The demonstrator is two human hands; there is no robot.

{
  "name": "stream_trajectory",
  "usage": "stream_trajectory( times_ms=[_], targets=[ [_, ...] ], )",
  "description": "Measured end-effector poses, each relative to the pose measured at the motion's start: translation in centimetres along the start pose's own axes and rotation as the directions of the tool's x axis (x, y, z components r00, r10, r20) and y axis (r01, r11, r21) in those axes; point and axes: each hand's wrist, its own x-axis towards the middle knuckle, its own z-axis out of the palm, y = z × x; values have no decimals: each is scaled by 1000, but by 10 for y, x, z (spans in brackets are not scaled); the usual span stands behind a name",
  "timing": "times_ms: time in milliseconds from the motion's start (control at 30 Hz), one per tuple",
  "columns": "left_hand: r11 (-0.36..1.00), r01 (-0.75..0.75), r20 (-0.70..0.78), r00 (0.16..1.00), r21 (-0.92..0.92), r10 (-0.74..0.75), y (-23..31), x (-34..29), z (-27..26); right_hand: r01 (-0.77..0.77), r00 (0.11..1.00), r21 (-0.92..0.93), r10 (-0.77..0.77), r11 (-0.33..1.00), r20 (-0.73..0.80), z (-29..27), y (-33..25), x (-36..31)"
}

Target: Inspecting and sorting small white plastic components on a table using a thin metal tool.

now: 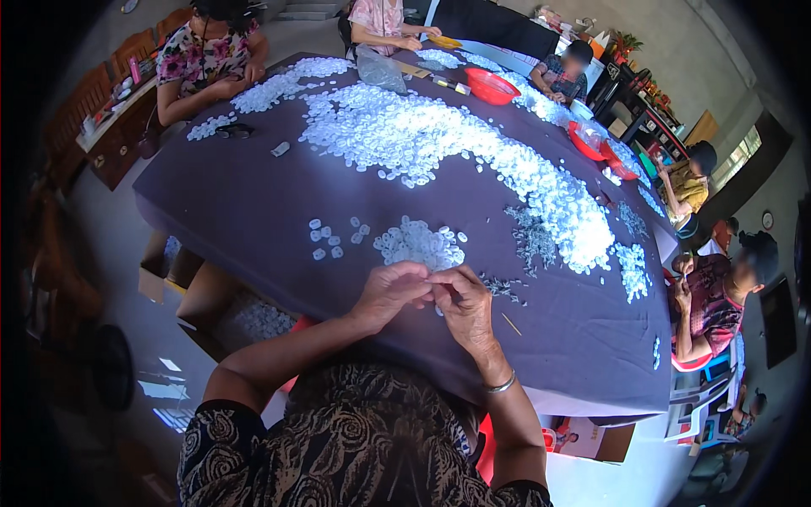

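My left hand [394, 293] and my right hand [464, 306] meet over the near edge of the dark-covered table [236, 190], fingertips pinched together. Whatever they pinch is too small and covered to make out. Just beyond my fingers lies a small heap of clear oval plastic pieces [418, 242]. Several similar loose pieces [326, 239] are laid out to the left of that heap. Beside my right hand is a scatter of small grey bits [500, 288], and a thin yellowish stick [511, 324] rests nearer the edge.
A long mound of clear pieces [439, 135] curves across the table. Red bowls [492, 87] and a plastic bag [380, 70] stand farther back. People sit around the table, one in a floral top [198, 63] at far left. A cardboard box [211, 304] with pieces sits below the left edge.
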Motion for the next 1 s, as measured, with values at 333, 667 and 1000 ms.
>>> stream_trajectory(
  times_ms=[333,667,1000],
  targets=[
    [995,46,36,998,85,-49,-11,-9,10,-83,996,-173,84,981,1,-8,0,-30],
    [982,88,32,995,164,-95,-23,-16,19,-352,925,-25,343,936,-162,-6,11,-62],
    [987,129,44,990,94,-134,-17,-15,21,-305,940,167,324,938,-106,-3,19,-64]
  ],
)
